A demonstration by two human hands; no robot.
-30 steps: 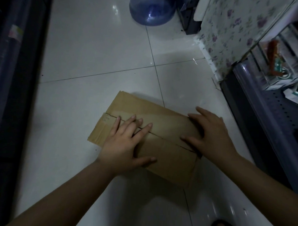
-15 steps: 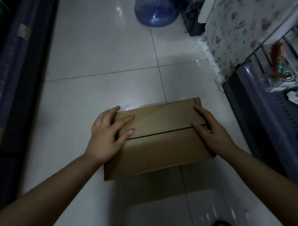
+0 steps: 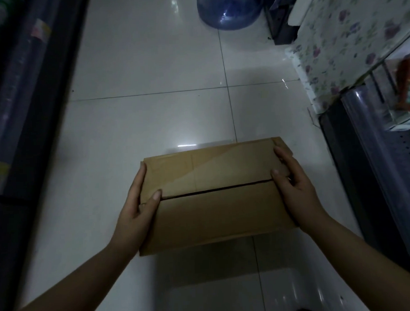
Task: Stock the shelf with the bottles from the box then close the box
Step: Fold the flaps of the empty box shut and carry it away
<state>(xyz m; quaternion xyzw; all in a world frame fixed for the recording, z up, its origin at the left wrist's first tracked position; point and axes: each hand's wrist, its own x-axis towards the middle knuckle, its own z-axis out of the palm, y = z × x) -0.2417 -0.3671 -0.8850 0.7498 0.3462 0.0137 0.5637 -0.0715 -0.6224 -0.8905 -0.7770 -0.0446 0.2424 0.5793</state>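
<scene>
A brown cardboard box (image 3: 215, 201) sits on the white tiled floor in front of me, its two top flaps folded down and meeting along a dark seam. My left hand (image 3: 137, 209) grips the box's left end, thumb on top near the seam and fingers down the side. My right hand (image 3: 293, 189) grips the right end the same way, thumb on the top flap. No bottles show in this view.
A shelf unit (image 3: 384, 130) with packaged goods runs along the right, beside a flower-patterned panel (image 3: 348, 38). A dark shelf (image 3: 23, 115) covered with clear plastic lines the left. A large blue water jug (image 3: 229, 10) stands on the floor ahead.
The box turned from a slanted position to square in front of me. Both hands slid from pressing flat on the flaps outward to the box's two ends.
</scene>
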